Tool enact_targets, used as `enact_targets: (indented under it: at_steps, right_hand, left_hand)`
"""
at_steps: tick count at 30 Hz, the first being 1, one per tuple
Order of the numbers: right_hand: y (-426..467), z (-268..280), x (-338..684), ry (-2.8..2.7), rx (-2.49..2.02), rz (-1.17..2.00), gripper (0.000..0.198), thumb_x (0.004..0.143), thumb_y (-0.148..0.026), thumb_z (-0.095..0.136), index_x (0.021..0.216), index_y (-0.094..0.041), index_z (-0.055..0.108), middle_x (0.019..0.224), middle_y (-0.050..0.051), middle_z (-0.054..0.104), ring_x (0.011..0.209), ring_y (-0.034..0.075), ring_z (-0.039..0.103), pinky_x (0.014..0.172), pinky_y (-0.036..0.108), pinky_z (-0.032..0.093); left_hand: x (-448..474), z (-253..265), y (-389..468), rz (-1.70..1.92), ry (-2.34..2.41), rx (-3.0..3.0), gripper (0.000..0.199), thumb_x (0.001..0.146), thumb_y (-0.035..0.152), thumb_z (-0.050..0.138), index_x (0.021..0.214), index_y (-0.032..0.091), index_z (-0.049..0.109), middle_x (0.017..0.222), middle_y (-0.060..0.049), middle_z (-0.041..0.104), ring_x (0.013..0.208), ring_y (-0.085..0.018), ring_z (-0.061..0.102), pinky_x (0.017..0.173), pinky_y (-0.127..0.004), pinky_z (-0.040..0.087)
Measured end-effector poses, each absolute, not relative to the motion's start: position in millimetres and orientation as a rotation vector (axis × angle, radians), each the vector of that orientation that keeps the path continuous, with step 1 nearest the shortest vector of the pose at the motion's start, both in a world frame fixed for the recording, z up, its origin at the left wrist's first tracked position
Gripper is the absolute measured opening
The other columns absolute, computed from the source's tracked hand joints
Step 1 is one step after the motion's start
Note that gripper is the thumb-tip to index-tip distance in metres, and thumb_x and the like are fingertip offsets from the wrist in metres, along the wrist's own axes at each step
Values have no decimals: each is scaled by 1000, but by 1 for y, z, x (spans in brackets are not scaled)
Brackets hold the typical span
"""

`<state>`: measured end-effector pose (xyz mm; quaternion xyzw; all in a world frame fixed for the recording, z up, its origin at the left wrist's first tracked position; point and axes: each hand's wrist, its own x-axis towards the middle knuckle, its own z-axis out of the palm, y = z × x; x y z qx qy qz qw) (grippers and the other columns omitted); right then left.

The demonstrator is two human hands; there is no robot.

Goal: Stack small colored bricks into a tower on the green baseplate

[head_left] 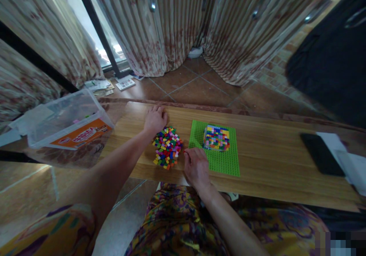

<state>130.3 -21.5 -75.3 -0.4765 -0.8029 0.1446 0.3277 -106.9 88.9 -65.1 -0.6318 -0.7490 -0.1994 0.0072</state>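
Loose bricks [168,147] between left fingers [156,108], slightly parted, and right fingers [187,156], curled inward, grip unclear.

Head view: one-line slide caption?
Left hand beside a pile of loose coloured bricks, right hand at a green baseplate bearing a multicoloured brick block.

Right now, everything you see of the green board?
The green board is a thin, studded sheet, plastic by its look. It lies flat on the wooden table, right of the loose brick pile. A multicoloured brick block sits on it, toward its far side. The right hand hides its near left corner; contact is unclear.
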Motion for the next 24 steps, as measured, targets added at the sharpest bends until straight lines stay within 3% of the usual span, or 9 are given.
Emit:
enact_targets:
  at_steps: [6, 11, 17, 24]
  right_hand:
    - [-17, -76, 129, -2149, -1237, 350, 28, 102, -25, 48, 92, -21, 74, 85, 8, 67, 85, 22, 57, 81, 37, 47]
    - [-20, -75, 132, -2045, -1253, 486, 22, 100, -27, 54, 104, -21, 74, 95, 8, 72, 91, 22, 64, 85, 38, 50]
    - [-24, -63, 149, -1755, -1277, 686, 18, 96, -33, 60, 90, -22, 72, 86, 5, 73, 80, 18, 67, 75, 32, 55]
    - [-15, -50, 184, -1592, -1315, 552, 19, 94, -34, 62, 93, -22, 77, 96, 8, 76, 89, 20, 71, 79, 36, 59]
  left_hand:
    - [-107, -65, 89, -624, -2347, -1970, 35, 95, 28, 47, 123, 17, 65, 137, -16, 65, 128, -33, 57, 114, -50, 42]
    - [-107, -65, 89, -629, -2342, -1970, 35, 95, 27, 47, 122, 17, 66, 136, -16, 66, 128, -33, 57, 114, -49, 43]
    - [-107, -66, 90, -617, -2349, -1964, 34, 95, 28, 47, 121, 16, 66, 134, -16, 66, 127, -33, 57, 113, -50, 43]
    - [-109, -69, 91, -648, -2333, -1963, 35, 94, 28, 48, 122, 18, 66, 135, -15, 66, 127, -34, 57, 113, -50, 44]
